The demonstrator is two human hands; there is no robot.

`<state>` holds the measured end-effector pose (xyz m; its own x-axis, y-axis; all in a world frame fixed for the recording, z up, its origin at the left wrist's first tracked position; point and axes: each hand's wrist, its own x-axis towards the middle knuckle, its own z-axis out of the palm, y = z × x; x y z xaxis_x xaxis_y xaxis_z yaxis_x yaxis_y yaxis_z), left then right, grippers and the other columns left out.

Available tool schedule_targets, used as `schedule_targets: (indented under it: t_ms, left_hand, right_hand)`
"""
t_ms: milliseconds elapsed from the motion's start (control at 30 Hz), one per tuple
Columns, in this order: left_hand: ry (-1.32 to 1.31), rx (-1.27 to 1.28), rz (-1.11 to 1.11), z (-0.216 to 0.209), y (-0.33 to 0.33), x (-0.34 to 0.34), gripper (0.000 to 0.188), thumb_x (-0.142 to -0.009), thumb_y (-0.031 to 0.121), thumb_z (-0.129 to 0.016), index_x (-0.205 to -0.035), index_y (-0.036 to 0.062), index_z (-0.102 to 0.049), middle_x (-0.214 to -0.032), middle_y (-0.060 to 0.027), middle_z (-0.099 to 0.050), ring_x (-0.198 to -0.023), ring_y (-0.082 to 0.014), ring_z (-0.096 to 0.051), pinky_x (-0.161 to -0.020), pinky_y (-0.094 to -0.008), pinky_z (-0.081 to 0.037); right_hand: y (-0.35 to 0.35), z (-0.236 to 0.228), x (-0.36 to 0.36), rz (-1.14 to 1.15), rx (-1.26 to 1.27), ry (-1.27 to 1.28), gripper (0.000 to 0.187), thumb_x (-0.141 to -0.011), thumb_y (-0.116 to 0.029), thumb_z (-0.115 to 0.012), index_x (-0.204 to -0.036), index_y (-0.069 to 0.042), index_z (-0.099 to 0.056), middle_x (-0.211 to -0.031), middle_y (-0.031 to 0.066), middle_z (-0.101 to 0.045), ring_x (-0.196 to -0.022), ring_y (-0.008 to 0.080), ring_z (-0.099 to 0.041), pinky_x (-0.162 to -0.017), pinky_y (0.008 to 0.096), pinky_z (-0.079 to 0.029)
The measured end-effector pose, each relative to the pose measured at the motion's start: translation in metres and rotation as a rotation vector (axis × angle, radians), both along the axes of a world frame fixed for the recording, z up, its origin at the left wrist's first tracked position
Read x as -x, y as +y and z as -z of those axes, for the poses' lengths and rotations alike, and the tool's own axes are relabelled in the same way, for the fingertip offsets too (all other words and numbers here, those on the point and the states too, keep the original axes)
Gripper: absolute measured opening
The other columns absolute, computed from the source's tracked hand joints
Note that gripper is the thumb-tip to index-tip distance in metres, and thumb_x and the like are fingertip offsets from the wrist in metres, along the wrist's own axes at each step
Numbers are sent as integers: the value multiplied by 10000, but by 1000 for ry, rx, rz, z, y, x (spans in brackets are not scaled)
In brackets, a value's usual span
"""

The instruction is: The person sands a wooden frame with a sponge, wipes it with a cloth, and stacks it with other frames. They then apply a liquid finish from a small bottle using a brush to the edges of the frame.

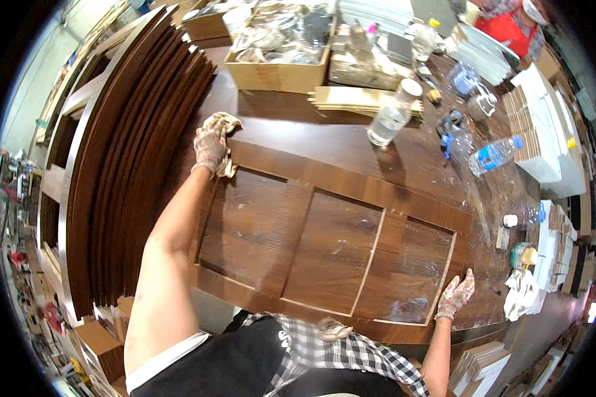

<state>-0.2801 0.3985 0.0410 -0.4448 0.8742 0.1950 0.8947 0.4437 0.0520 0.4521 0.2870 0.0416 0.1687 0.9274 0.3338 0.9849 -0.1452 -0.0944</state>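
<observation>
A dark brown wooden frame (298, 205) with three rectangular openings lies slantwise on the brown worktable in front of me. The scuffed brown surface shows inside its openings. My left hand (210, 147), in a patterned work glove, presses a crumpled cream rag (222, 123) at the frame's far left corner. Part of that rag hangs down beside the frame's edge. At the near right end, my right hand (455, 298), gloved alike, rests along the frame's outer edge with its fingers stretched out. It holds nothing that I can see.
A stack of dark brown panels (136, 145) stands close on the left. Behind the frame are a cardboard box (278, 76) of clutter, pale wood strips (357, 100) and a clear bottle (392, 116). More bottles (495, 155) and a white cloth (520, 294) lie rightward. A person in red (510, 30) is at far right.
</observation>
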Motion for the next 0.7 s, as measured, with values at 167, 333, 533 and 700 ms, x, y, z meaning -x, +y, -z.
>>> schedule_targets:
  t_ms: [167,333,533,700]
  left_hand:
    - [54,136,90,-21,-44,-29,458,-905,245,-519,-1353,150,-500,-1406,-63,-465,-1237,-237,-463,-1009,-433,-386]
    - [69,-20,266,8,-155,-24,500,-900,213,-531,-1368,54,-457,-1436,-148,-424,-1306,-347,-401,-1098,-447,-293]
    - [-170,-177,65,-30,-322,-69,477,-875,127,-555,-1335,28,-481,-1334,-168,-515,-1234,-345,-474,-1037,-430,-367]
    - [-386,-435,-371,2,-420,-42,281,-895,131,-526,-1136,4,-594,-1090,-205,-615,-982,-341,-585,-884,-450,-460]
  right_hand:
    - [6,7,-4,18,-5,-65,372,-955,-178,-493,-1271,16,-515,-1276,196,-535,-1190,349,-490,-1020,431,-372]
    - [1,12,-15,13,-15,-84,361,-952,-191,-492,-1251,7,-531,-1249,188,-559,-1181,337,-500,-1017,418,-376]
    - [7,13,-19,-1,15,-153,359,-960,-204,-465,-1223,24,-554,-1228,193,-580,-1155,331,-526,-997,414,-391]
    - [12,19,-26,-53,10,-130,367,-956,-212,-470,-1245,4,-538,-1237,183,-577,-1147,330,-529,-989,409,-390]
